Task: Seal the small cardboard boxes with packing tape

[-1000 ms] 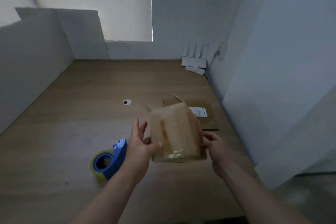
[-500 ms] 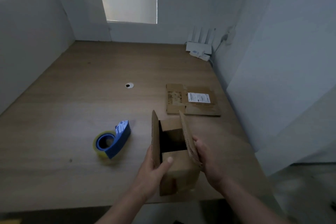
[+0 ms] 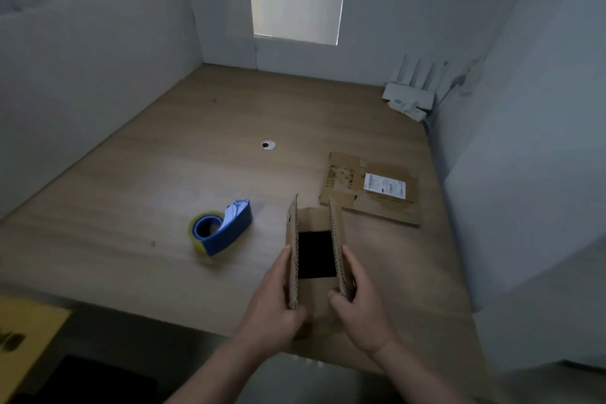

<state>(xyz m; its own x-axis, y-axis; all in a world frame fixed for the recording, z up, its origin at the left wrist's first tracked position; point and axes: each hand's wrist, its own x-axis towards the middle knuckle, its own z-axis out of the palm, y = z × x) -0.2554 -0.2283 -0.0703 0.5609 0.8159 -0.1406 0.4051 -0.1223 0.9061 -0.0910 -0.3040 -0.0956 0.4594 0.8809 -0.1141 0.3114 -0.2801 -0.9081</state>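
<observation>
A small brown cardboard box (image 3: 315,292) stands on the wooden table near its front edge, its top open and dark inside. Its two long flaps stand upright. My left hand (image 3: 273,308) holds the left flap and side of the box. My right hand (image 3: 359,302) holds the right flap, thumb near the flap's lower end. A roll of clear packing tape in a blue dispenser (image 3: 220,231) lies on the table to the left of the box, apart from both hands.
A flattened cardboard box (image 3: 370,188) with a white label lies behind the open box on the right. A white router (image 3: 410,95) stands at the back right corner. White walls border the table (image 3: 164,157). A small cable hole (image 3: 268,145) is mid-table.
The box went from being held up in the air to standing on the table with its open top facing up. Both hands moved onto its two upright flaps.
</observation>
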